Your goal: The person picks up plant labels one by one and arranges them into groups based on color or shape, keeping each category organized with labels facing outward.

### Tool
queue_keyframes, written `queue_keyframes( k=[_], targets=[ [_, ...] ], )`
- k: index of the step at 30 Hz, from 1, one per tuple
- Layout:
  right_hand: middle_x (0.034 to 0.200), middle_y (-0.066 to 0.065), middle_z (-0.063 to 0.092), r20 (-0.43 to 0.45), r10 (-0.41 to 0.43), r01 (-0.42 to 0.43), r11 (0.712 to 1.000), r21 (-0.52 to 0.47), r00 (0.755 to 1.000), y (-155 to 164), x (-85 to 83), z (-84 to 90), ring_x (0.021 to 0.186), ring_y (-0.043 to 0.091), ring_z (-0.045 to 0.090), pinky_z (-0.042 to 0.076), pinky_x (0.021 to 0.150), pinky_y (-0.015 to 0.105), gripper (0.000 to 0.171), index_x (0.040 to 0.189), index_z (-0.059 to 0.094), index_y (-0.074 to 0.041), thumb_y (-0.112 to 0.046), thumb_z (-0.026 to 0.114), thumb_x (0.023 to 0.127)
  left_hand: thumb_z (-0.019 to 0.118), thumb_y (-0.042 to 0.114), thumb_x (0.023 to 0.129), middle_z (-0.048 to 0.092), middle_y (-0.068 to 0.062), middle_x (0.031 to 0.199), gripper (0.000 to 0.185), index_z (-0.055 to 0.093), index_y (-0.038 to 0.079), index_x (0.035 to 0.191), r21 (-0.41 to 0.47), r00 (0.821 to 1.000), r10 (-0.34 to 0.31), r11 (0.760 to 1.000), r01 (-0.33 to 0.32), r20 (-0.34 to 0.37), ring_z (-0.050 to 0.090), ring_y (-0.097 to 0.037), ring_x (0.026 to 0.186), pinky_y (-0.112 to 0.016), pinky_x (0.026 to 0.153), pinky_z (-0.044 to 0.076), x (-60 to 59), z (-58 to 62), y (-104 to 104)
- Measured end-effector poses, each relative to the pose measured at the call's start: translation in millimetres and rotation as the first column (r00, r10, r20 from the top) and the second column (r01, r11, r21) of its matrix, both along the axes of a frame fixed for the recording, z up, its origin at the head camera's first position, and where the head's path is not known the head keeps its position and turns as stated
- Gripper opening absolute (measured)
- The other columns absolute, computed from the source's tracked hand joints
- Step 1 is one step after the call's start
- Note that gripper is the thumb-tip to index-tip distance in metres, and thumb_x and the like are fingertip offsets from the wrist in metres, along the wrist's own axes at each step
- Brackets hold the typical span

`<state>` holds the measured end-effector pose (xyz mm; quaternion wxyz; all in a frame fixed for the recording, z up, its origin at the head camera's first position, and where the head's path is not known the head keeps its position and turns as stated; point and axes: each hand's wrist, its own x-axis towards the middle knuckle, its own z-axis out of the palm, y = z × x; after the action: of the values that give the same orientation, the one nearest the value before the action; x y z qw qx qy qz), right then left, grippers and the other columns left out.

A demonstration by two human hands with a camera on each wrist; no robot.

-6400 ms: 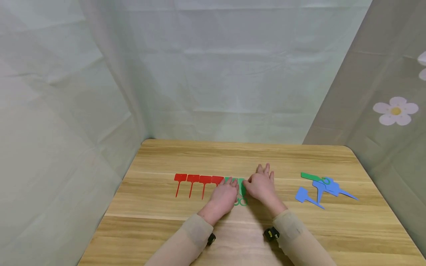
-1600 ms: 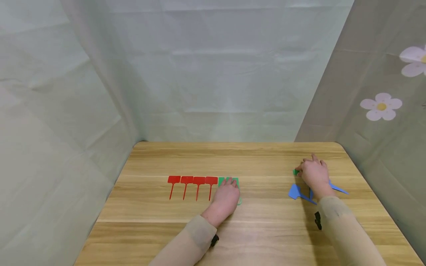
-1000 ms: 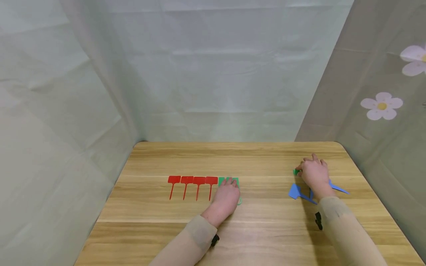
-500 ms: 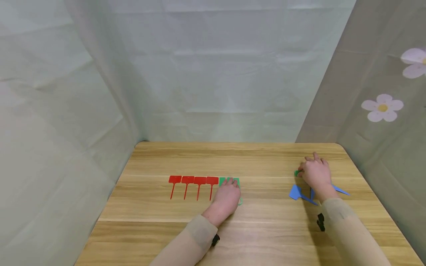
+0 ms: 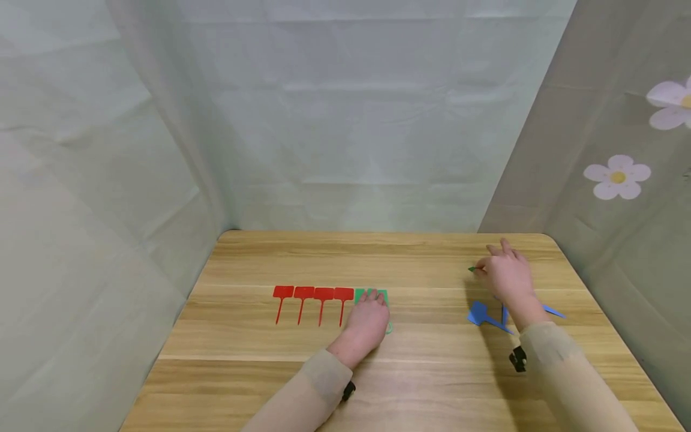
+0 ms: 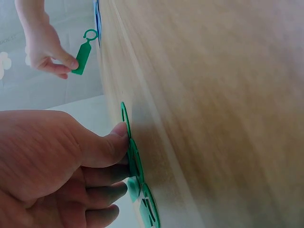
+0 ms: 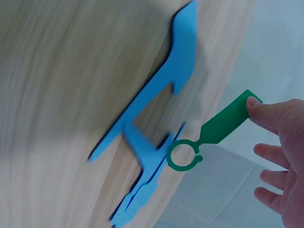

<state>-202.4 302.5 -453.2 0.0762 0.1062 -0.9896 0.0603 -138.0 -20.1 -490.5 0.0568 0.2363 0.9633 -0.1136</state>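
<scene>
A flat green plastic tag with a ring end [image 7: 225, 124] hangs off the surface [image 5: 432, 384], pinched by the right hand [image 5: 508, 277], near blue T-shaped plastic tags [image 5: 478, 313]. Left of the blue tags, the left hand [image 5: 368, 321] rests, fingers extended, on matching green tags [image 5: 359, 295]; farther left, four red T-shaped plastic tags [image 5: 324, 293] lie in a row.

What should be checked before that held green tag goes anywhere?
1. Held green tag pinched: ok, the right grip has its broad end.
2. Red tags lined up: ok, four side by side.
3. Row's green tags steadied: ok, left grip rests on them.
4. Those tags evenly aligned: cannot tell, mostly covered.
5. Blue tags lined up: not ok, loosely overlapping.
</scene>
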Motion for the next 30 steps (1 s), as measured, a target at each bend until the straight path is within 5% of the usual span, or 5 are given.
queue_keyframes(
  k=[11, 16, 22, 26, 30],
  targets=[
    [0.151, 0.033, 0.053, -0.1, -0.029, 0.022, 0.997, -0.076, 0.995, -20, 4.0, 6.7, 0.151, 0.059, 0.031, 0.031, 0.118, 0.073, 0.011, 0.101, 0.084, -0.008, -0.017, 0.078, 0.098, 0.064, 0.017, 0.107, 0.058, -0.002, 0.157, 0.043, 0.065, 0.009, 0.149, 0.002, 1.0, 0.005, 1.0, -0.005, 0.002, 0.046, -0.021, 0.151, -0.037, 0.124, 0.037, -0.5, -1.2, 0],
    [0.15, 0.035, 0.053, -0.112, -0.088, 0.066, 0.98, -0.189, 0.99, -26, 7.9, 7.6, 0.149, 0.061, 0.033, 0.032, 0.116, 0.075, 0.018, 0.105, 0.083, -0.004, -0.02, 0.077, 0.098, 0.064, 0.017, 0.107, 0.058, -0.003, 0.156, 0.042, 0.065, 0.008, 0.149, -0.004, 1.0, -0.001, 1.0, 0.001, -0.007, 0.047, -0.022, 0.151, -0.038, 0.124, 0.038, 0.3, -0.6, 0],
    [0.159, 0.033, 0.044, 0.092, -0.176, 0.199, 0.885, -0.422, 0.98, -42, 18.9, 1.6, 0.152, 0.061, 0.026, 0.031, 0.112, 0.08, 0.039, 0.116, 0.079, -0.002, -0.037, 0.068, 0.105, 0.063, 0.015, 0.107, 0.059, -0.004, 0.156, 0.042, 0.065, 0.008, 0.148, 0.005, 1.0, -0.002, 1.0, 0.003, -0.016, 0.048, -0.022, 0.15, -0.038, 0.123, 0.038, 0.6, -2.1, 0],
    [0.164, 0.03, 0.04, 0.215, -0.123, 0.226, 0.794, -0.565, 0.969, -54, 22.6, -3.8, 0.154, 0.059, 0.023, 0.03, 0.115, 0.078, 0.047, 0.121, 0.076, 0.001, -0.043, 0.065, 0.107, 0.064, 0.015, 0.107, 0.059, -0.004, 0.156, 0.042, 0.065, 0.007, 0.148, 0.011, 1.0, 0.0, 1.0, 0.0, -0.014, 0.048, -0.023, 0.15, -0.039, 0.124, 0.038, 0.3, -1.2, 0],
    [0.165, 0.026, 0.041, 0.296, -0.046, 0.232, 0.74, -0.631, 0.954, -67, 25.1, -8.7, 0.154, 0.055, 0.028, 0.034, 0.117, 0.072, 0.049, 0.126, 0.074, 0.002, -0.042, 0.063, 0.108, 0.064, 0.014, 0.107, 0.059, -0.004, 0.155, 0.042, 0.065, 0.007, 0.148, 0.015, 1.0, 0.002, 1.0, -0.002, -0.013, 0.048, -0.023, 0.15, -0.039, 0.124, 0.038, -0.5, -0.2, 1]
  ],
)
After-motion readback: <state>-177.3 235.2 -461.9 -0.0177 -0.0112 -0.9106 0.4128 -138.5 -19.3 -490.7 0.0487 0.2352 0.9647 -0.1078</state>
